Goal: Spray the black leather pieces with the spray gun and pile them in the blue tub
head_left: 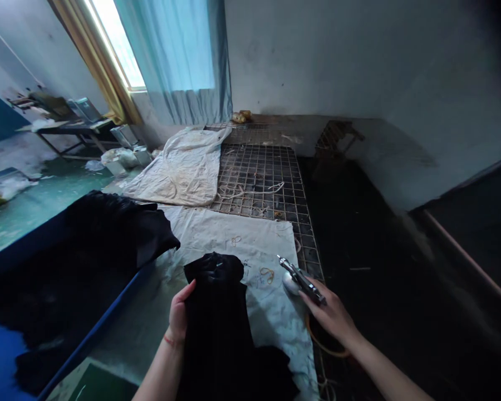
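Observation:
My left hand (179, 313) grips the upper left edge of a black garment (217, 317), with the thumb on top. The garment hangs down toward the bottom of the view, and a small pale mark shows near its gathered upper end. To the right, my right hand (333, 313) is closed around a silver spray gun (303, 281) with a narrow nozzle pointing up and left and a rounded metal cup below. The gun is apart from the garment. A white cloth (271, 239) lies beneath both, with yellowish loops (267, 275) on it.
At left, a blue-sided bin (104, 320) holds a heap of black fabric (79, 250). Beyond the cloth, a wire grid (263, 172) carries loose cords and a crumpled pale sheet (187, 167). A wooden stool (336, 136) stands by the back wall.

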`<state>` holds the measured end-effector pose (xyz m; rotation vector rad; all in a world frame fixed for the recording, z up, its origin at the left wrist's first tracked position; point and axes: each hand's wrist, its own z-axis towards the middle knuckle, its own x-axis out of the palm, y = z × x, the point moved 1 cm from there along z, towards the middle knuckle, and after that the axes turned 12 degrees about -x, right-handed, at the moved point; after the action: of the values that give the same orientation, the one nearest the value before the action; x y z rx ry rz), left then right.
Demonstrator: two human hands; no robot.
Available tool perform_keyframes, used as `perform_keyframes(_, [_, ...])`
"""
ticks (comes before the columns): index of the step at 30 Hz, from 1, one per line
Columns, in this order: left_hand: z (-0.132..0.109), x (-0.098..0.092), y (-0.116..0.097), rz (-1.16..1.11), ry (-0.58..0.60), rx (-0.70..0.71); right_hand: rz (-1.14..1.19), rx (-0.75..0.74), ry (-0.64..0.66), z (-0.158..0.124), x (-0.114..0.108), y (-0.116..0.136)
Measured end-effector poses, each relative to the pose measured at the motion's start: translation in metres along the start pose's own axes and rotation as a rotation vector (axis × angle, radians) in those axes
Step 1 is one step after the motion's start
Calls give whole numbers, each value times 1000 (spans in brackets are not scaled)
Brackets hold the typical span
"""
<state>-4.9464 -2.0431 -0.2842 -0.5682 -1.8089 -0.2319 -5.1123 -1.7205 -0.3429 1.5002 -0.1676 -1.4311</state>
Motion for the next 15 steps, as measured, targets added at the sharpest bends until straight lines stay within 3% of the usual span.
perform_keyframes(4, [-21,8,-6,-36,-92,29,-59,-84,74,0,25,11])
perform_keyframes(10, [-61,20,-21,-33,-163,70,-266,-133,323,-23,91,43])
perform_keyframes(15, [-70,9,-40,-33,-177,141,-316,-140,359,-15,103,49])
